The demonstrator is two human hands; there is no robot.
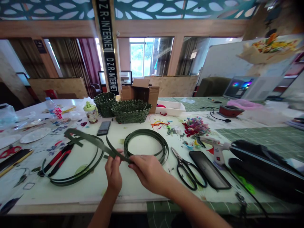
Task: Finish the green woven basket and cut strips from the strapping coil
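Observation:
Both hands grip dark green flat strips (91, 139) above the table's middle. My left hand (114, 172) pinches them from below. My right hand (148, 172) is closed over them just to the right, fingers pressed together. The strips' far ends reach up and left, where short pieces cross. Beyond my right hand lies a coil of green strip (145, 132), partly hidden by that hand. To the left, a looser loop of strip (76, 183) rests around red-and-black pliers (60, 158). Black scissors (188, 171) lie open to the right of my right hand.
Two green woven baskets (131, 111) stand at the back before a cardboard box (153, 96). A dark phone (210, 171), a glue gun (217, 150) and a bundle of coloured stems (196, 126) are at right. A lidded cup (90, 112) stands at back left; red-handled scissors (10, 152) lie far left.

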